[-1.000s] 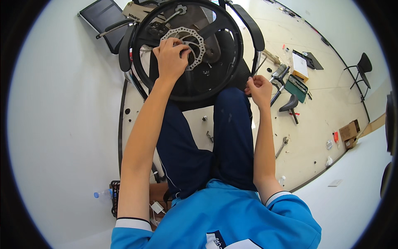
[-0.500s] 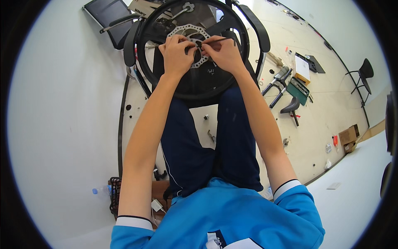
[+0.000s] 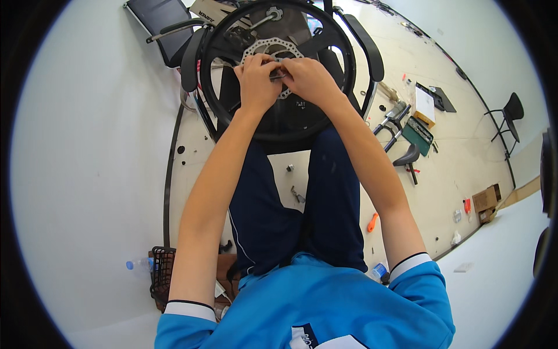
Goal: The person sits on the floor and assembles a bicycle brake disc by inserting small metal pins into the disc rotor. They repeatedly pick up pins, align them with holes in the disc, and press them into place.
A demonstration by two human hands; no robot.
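Note:
A black spoked wheel [image 3: 317, 125] lies in front of my knees, with a silver perforated brake disc [image 3: 263, 45] at its centre. My left hand [image 3: 260, 81] is closed over the left part of the disc, fingertips bent in toward the hub. My right hand [image 3: 308, 78] meets it from the right, thumb and fingers pinched together. A short length of a thin dark hex key [image 3: 278, 77] shows between the two hands; the rest is hidden by the fingers. What the left fingertips pinch, if anything, is hidden.
Chair armrests [image 3: 361, 43] flank the wheel. On the floor at right lie a bicycle fork [image 3: 390, 125], a green tool case [image 3: 418, 135], a saddle [image 3: 407, 156] and a white box [image 3: 425, 106]. A black basket [image 3: 162, 276] stands at lower left, an orange-handled tool [image 3: 372, 222] by my right leg.
My hands have come closer together over the hub. The hex key, which stuck out to the right from my right hand, is now mostly covered. The view has shifted slightly.

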